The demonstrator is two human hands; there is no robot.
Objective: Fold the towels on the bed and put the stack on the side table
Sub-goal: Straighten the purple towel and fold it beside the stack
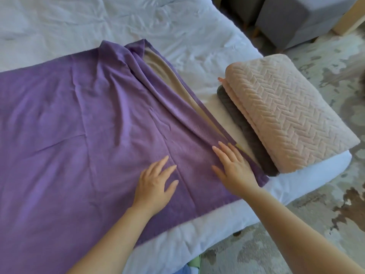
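A large purple towel (79, 119) lies spread over the white bed (138, 22), with loose folds bunched along its right edge. A beige towel (158, 64) shows underneath that edge. My left hand (156, 182) rests flat on the purple towel with its fingers spread. My right hand (235, 165) presses flat on the towel's right edge, fingers straight. To the right, at the bed's corner, a folded pink towel (286, 111) with a herringbone texture lies on top of a folded dark grey towel (246, 131).
A grey upholstered stool (296, 18) stands on the floor beyond the bed's right side. A patterned grey and brown rug (325, 214) covers the floor on the right. The bed's near edge (197, 234) runs diagonally below my arms.
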